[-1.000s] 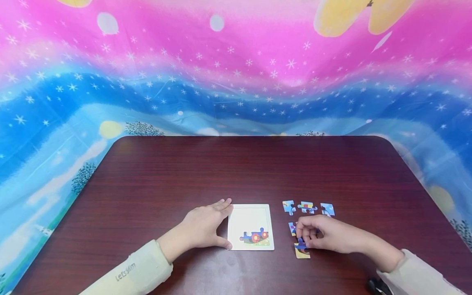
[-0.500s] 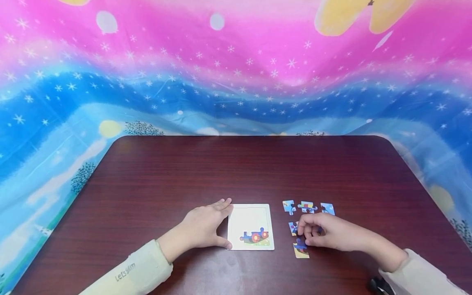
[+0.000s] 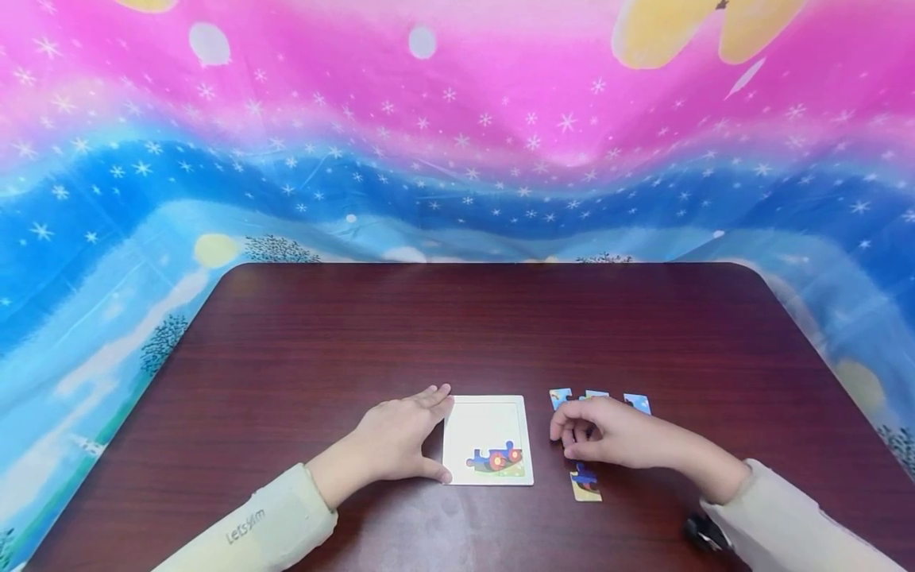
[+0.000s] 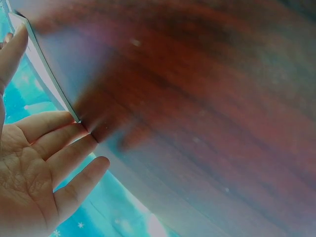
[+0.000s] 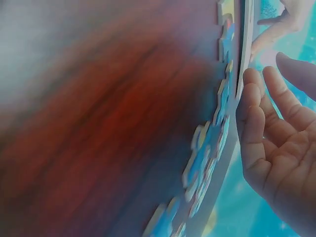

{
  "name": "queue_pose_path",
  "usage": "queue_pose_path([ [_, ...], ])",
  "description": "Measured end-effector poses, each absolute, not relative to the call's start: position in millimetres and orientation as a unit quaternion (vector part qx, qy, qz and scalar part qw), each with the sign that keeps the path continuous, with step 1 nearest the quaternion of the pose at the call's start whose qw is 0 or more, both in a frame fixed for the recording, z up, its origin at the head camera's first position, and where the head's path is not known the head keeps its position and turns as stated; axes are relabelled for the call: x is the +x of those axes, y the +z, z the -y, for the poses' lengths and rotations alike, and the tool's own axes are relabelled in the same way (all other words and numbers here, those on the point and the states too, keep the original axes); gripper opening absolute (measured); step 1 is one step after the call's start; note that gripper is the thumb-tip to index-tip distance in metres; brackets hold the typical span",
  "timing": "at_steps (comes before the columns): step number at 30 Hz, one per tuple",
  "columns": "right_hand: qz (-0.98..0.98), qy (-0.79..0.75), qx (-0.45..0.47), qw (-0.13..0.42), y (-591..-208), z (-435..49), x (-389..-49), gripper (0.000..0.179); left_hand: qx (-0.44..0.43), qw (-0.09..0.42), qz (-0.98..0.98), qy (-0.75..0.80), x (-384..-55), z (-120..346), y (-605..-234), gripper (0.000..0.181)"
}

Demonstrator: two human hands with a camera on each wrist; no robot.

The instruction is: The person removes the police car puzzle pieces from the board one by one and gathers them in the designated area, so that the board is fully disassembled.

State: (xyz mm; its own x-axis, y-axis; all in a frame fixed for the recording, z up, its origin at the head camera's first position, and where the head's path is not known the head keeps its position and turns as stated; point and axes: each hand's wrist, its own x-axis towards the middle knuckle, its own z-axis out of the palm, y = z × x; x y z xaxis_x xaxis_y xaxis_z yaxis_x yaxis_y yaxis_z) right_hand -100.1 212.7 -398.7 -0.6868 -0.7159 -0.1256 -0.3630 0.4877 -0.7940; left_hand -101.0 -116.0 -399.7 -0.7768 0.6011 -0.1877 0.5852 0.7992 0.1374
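A white square puzzle tray [image 3: 482, 425] lies on the table, with joined puzzle pieces showing red wheels [image 3: 498, 461] in its lower right. My left hand [image 3: 396, 437] braces the tray's left side, its thumb at the near corner and fairly straight fingers at the far one. Right of the tray, my right hand [image 3: 618, 433] hovers over loose pieces with loosely bent fingers. No piece shows between thumb and fingers in the right wrist view, where the hand [image 5: 281, 133] appears palm side on. A yellow-and-blue puzzle piece [image 3: 587, 486] lies just below it.
Behind the right hand are a light-blue piece [image 3: 560, 396] and another blue piece [image 3: 637, 403], partly covered by it. Several pieces stand in a row along the tabletop [image 5: 224, 94] in the right wrist view. A black object [image 3: 705, 532] sits beside the right sleeve.
My right hand has shifted left and slightly away from me, uncovering more of the yellow-and-blue piece and covering the piece behind it. The left hand and tray have stayed put.
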Motion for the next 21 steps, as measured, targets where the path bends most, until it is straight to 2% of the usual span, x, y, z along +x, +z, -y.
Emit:
queue_pose_path([
  [12, -0.836, -0.356, -0.358, 0.217, -397.6, -168.9, -115.5, 0.012, 0.316, 0.108, -0.942, 0.037, -101.2, 115.6, -399.0, 0.099],
  [21, -0.829, -0.337, -0.374, 0.242, -400.5, -144.7, -125.0, 0.018, 0.315, 0.110, -0.942, 0.044, -101.7, 115.8, -399.5, 0.099],
])
